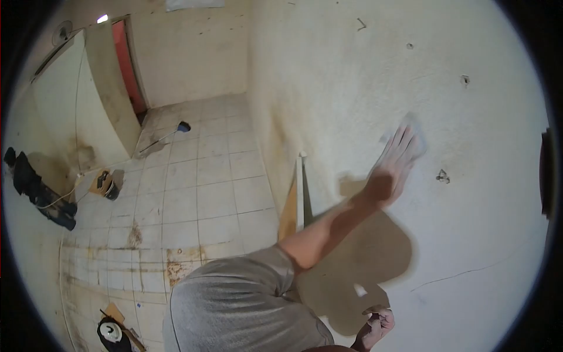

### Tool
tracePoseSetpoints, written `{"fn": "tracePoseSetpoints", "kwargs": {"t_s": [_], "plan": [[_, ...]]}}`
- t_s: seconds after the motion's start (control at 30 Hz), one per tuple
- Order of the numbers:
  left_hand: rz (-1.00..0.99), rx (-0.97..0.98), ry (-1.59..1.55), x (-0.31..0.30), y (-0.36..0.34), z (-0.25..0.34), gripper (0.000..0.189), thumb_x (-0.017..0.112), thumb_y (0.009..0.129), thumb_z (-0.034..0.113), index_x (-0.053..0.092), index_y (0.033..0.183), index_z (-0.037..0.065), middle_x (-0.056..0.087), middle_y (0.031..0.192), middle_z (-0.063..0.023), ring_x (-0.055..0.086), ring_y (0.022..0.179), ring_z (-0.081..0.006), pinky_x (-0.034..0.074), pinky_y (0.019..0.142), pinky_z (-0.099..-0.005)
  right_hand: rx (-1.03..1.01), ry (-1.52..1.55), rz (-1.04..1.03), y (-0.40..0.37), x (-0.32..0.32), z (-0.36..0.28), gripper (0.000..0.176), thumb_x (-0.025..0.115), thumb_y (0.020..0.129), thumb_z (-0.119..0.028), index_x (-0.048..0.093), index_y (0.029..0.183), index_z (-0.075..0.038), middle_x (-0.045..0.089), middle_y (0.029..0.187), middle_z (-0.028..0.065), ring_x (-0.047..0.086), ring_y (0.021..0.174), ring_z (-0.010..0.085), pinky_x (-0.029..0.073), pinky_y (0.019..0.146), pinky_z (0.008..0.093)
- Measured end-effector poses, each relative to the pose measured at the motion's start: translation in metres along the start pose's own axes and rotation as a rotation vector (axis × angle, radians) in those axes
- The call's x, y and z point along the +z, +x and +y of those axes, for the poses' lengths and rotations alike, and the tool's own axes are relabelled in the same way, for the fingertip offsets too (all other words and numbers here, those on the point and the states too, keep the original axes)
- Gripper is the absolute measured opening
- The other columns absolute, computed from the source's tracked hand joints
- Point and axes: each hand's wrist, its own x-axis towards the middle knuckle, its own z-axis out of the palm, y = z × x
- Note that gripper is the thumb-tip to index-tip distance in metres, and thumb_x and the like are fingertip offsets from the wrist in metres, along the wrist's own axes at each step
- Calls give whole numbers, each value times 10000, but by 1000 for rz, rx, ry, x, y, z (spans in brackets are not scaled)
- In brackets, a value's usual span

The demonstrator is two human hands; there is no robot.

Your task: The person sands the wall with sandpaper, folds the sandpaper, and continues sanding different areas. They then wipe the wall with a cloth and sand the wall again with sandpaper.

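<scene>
My left hand (400, 154) reaches out to the pale wall (492, 217), its fingers together and laid flat. Under the fingers a thin grey sheet (421, 136), which looks like sandpaper, is pressed to the wall; only its edges show. At the bottom, my right hand (378, 330) is curled closed close to the wall. A thin brownish piece (377, 308) sticks up at its fingers, and I cannot make out what it is. Several wall holes (443, 176) lie right of and above my left hand.
A board (290, 208) leans against the wall beside my left forearm. On the stained tiled floor (182, 202) lie a long-handled broom (183, 127), a box with a dark bucket (105, 185) and a white-and-black object (109, 332). Dark cloth (38, 188) hangs at far left, with a cord nearby.
</scene>
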Motion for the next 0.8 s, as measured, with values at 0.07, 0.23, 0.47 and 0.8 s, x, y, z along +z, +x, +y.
{"fn": "tracePoseSetpoints", "kwargs": {"t_s": [0.07, 0.23, 0.47, 0.8], "plan": [[-87, 266, 471, -18, 49, 10, 560, 476, 1008, 94, 339, 1539, -20, 259, 1632, -238, 195, 1521, -442, 189, 1232, -514, -66, -41, 52, -7, -2, 11, 259, 543, 960, -220, 651, 955, 15, 674, 856, 159, 617, 749, 242, 476, 687, 351], [-83, 181, 278, -13, 72, 23, 535, 456, 1008, 78, 356, 1521, -38, 263, 1625, -245, 194, 1522, -433, 222, 1231, -471, -171, 32, 55, -11, -9, 27, 206, 542, 900, -167, 623, 916, 22, 659, 831, 166, 601, 724, 234, 479, 699, 339], [-175, -49, 369, -10, -177, -48, 417, 350, 1061, 106, 522, 1383, -96, 550, 1406, -249, 528, 1307, -379, 425, 1070, -466, -90, 9, 257, -14, 16, 1, 127, 503, 761, 51, 625, 742, 21, 633, 667, 127, 551, 618, 180, 423, 604, 298], [-51, 295, 255, -43, 64, 40, 454, 412, 1041, 121, 474, 1449, -68, 367, 1581, -251, 270, 1506, -415, 209, 1227, -470, -373, -74, 226, 3, 50, -56, 175, 592, 886, -14, 708, 755, -12, 683, 667, 88, 616, 611, 166, 471, 589, 289]]}}
